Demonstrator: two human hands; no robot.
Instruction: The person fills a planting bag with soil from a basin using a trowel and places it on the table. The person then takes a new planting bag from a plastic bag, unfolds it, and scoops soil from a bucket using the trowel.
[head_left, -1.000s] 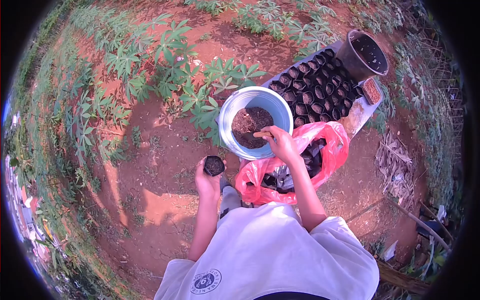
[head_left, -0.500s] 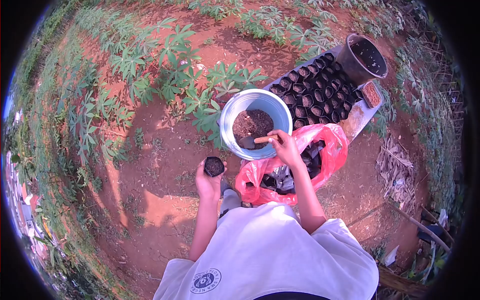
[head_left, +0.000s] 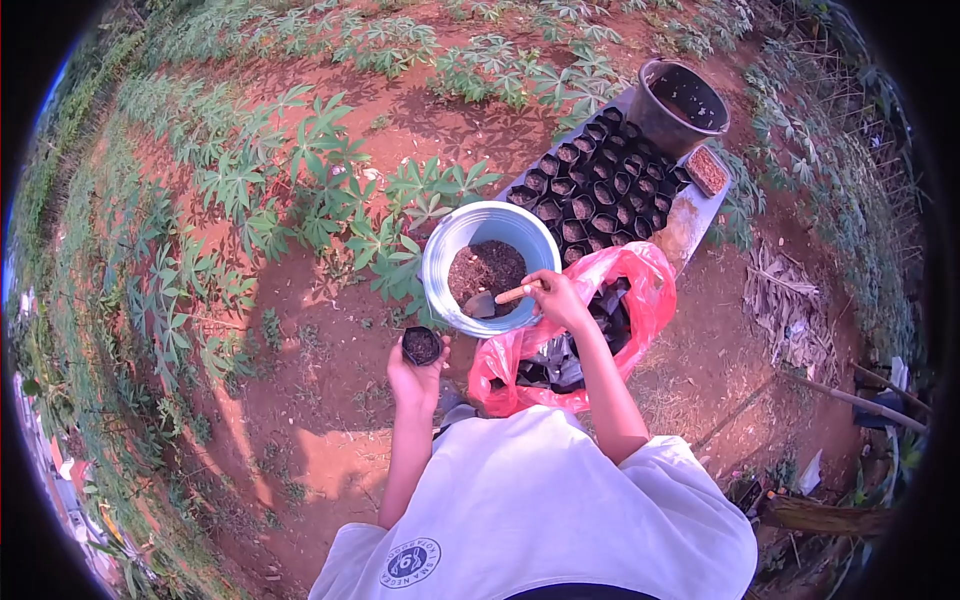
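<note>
Clock centre: pale blue bucket (head_left: 434, 262), quantity 1. At 5 o'clock: trowel (head_left: 512, 294), 1. At 7 o'clock: black soil-filled pot (head_left: 421, 346), 1, in hand (head_left: 414, 372). At 4 o'clock: red bag (head_left: 655, 300), 1; black bags (head_left: 560, 368) inside, several, overlapped, uncountable. At 2 o'clock: bench (head_left: 690, 225), 1; dark bucket (head_left: 665, 125), 1; grain container (head_left: 707, 171), 1; packed pots (head_left: 603, 193), at least 25.

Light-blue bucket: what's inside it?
The bucket holds dark, crumbly soil, with the blade of the trowel over it, its handle in the right hand. Anything beneath the soil's surface is covered.
</note>
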